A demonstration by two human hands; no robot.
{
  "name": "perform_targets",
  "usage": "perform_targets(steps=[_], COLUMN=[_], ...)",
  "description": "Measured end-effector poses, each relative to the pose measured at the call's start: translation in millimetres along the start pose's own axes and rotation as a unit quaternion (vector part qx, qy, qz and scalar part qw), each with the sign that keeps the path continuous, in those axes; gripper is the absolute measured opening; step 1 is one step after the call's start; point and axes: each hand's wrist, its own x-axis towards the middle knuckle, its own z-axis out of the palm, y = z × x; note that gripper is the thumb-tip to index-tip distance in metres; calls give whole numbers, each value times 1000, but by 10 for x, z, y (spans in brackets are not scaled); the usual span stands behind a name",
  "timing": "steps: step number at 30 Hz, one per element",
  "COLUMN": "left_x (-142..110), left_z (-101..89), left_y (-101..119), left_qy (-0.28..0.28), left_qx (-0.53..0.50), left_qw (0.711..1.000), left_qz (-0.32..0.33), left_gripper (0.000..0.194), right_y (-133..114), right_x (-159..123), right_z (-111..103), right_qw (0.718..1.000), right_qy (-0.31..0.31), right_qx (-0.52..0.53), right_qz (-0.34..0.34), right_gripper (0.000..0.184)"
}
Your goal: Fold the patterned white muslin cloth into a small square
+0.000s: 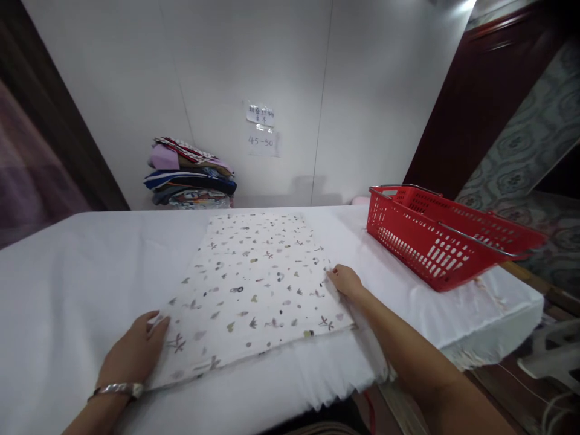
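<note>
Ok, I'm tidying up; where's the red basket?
In the head view, the red basket sits at the right end of the table, beyond the right hand.

basket [435, 241] right of cloth [258, 278], both on table [81, 272].

Our left hand [136, 347] is low at the near left, back of the hand up, its fingers bent and its thumb close beside them; whether they meet is hard to tell. Our left forearm [96, 417] comes in from the near left corner, only a short stretch showing. Our right hand [347, 283] reaches farther out, right of centre, fingertips drawn in against the thumb. Our bare right forearm [408, 338] slants back toward the near right, the elbow slightly bent.
</note>
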Motion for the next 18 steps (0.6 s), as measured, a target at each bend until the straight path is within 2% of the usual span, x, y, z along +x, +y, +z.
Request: perform_targets(steps=[9, 13, 18], left_x=[-10, -32, -13], left_z=[28, 16, 25], left_y=[-24, -53, -125], left_qy=[-32, -29, -24], left_qx=[-28, -49, -68], left_qw=[998, 997, 996], left_qz=[-44, -46, -47], left_gripper=[59, 59, 58], right_y=[6, 51, 73], right_x=[33, 16, 32], right_z=[109, 117, 134], right_qw=[999, 998, 998], right_qy=[20, 38, 33], right_qx=[-16, -19, -35], right_qz=[26, 37, 38], right_gripper=[19, 19, 18])
